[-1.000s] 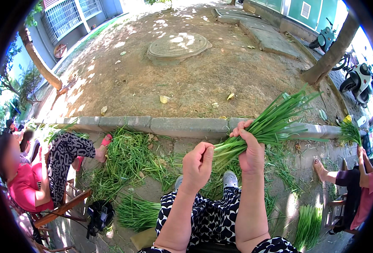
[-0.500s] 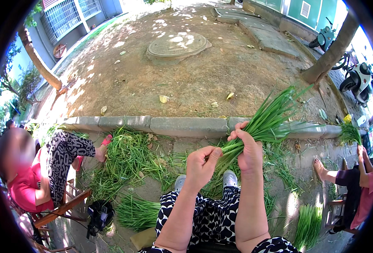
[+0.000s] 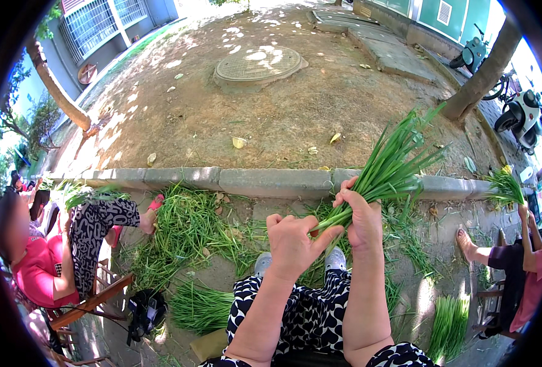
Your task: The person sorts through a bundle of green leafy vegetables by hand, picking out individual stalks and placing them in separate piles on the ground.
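Observation:
A bunch of long green chives (image 3: 390,162) slants up to the right in front of me, leaf tips fanned out. My right hand (image 3: 364,220) is wrapped round it near the stem end. At the lower stem ends, my left hand (image 3: 292,241) is closed, thumb and fingers pinching the stalks. Below my hands are my knees in black-and-white patterned trousers (image 3: 310,306). Beside my left leg lies a pile of chives (image 3: 200,307), and another bundle (image 3: 448,327) rests on the ground at the right.
Loose green trimmings (image 3: 182,238) are heaped left of my feet, along a stone kerb (image 3: 271,182). A person in pink (image 3: 41,269) sits at the left beside a black bag (image 3: 145,312). Another person (image 3: 534,263) at the right holds up chives (image 3: 506,186). Beyond lies soil with a manhole cover (image 3: 258,64).
My left hand has shifted right along the stem ends and its fingers have changed position. The bunch has tilted more upright. The person at the left now has greens raised over the lap.

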A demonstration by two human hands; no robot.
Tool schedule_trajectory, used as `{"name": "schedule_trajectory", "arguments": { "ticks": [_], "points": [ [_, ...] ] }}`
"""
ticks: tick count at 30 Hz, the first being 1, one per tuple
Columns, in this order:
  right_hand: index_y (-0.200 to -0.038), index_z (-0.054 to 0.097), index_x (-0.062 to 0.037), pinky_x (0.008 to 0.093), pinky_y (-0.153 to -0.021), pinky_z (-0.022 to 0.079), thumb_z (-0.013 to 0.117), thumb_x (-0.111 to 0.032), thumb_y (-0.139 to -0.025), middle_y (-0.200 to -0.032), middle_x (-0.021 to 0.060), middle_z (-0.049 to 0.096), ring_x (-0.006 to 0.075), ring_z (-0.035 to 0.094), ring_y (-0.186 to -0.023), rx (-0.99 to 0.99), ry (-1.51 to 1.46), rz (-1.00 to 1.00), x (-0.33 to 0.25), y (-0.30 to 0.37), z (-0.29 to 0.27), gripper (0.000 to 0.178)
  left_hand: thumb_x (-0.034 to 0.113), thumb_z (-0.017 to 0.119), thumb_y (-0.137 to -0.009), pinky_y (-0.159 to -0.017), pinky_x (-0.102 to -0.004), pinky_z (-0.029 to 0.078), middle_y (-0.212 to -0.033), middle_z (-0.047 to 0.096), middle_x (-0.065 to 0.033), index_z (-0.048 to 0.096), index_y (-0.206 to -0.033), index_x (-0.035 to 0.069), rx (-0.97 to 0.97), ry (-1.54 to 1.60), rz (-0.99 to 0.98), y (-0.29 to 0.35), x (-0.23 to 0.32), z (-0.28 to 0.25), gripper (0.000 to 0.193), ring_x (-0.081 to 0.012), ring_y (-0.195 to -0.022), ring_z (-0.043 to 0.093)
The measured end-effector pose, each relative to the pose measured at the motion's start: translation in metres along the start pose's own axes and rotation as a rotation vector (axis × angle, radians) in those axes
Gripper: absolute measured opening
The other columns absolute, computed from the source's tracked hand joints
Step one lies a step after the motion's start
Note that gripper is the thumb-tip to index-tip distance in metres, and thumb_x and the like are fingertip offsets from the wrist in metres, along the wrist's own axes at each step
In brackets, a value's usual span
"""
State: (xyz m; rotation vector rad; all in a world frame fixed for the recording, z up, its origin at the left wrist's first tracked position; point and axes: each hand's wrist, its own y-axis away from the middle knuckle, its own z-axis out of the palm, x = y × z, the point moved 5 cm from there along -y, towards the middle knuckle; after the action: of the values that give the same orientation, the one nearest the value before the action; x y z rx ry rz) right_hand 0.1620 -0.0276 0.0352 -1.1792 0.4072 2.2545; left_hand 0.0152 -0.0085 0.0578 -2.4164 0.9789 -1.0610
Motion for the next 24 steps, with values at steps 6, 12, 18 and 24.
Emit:
{"name": "schedule_trajectory", "arguments": {
  "ticks": [6, 12, 18, 24],
  "points": [
    [-0.086, 0.056, -0.0033, 0.0267, -0.060, 0.045, 0.059, 0.002, -0.075, -0.080, 0.0045, 0.057, 0.0130, 0.053, -0.065, 0.000, -0.004, -0.002, 0.000, 0.001, 0.001, 0.013, 0.028, 0.064, -0.078, -0.064, -0.0344, 0.030, -0.045, 0.047, -0.0005, 0.058, -0.054, 0.011, 0.022, 0.003, -0.048, -0.001, 0.003, -0.003, 0.030, -0.0187, -0.045, 0.045],
    [-0.084, 0.057, -0.0029, 0.0271, -0.060, 0.046, 0.059, 0.003, -0.076, -0.080, 0.0049, 0.057, 0.0135, 0.054, -0.065, 0.002, -0.030, -0.021, -0.001, 0.000, 0.001, 0.010, 0.016, 0.052, -0.085, -0.064, -0.0348, 0.034, -0.047, 0.047, -0.0054, 0.058, -0.057, 0.007, 0.026, 0.147, -0.112, 0.000, -0.008, 0.004, 0.030, -0.0205, -0.048, 0.048],
    [-0.087, 0.057, -0.0030, 0.0290, -0.061, 0.047, 0.060, 0.003, -0.076, -0.081, 0.0056, 0.057, 0.0148, 0.056, -0.067, 0.026, -0.101, 0.017, 0.001, -0.001, -0.003, 0.013, 0.014, 0.050, -0.089, -0.060, -0.0313, 0.042, -0.062, 0.059, -0.0092, 0.063, -0.076, 0.000, -0.126, 0.470, -0.317, 0.000, -0.019, 0.009, 0.024, -0.0209, -0.061, 0.056],
    [-0.091, 0.055, -0.0049, 0.0343, -0.065, 0.050, 0.061, 0.002, -0.079, -0.082, 0.0062, 0.058, 0.0170, 0.057, -0.068, 0.110, -0.299, 0.145, 0.007, -0.006, -0.015, 0.015, 0.009, 0.058, -0.085, -0.078, -0.0312, 0.043, -0.088, 0.063, -0.0088, 0.068, -0.087, 0.002, -0.124, 0.474, -0.207, -0.002, -0.021, 0.004, 0.012, -0.0206, -0.086, 0.056]
  ]
}}
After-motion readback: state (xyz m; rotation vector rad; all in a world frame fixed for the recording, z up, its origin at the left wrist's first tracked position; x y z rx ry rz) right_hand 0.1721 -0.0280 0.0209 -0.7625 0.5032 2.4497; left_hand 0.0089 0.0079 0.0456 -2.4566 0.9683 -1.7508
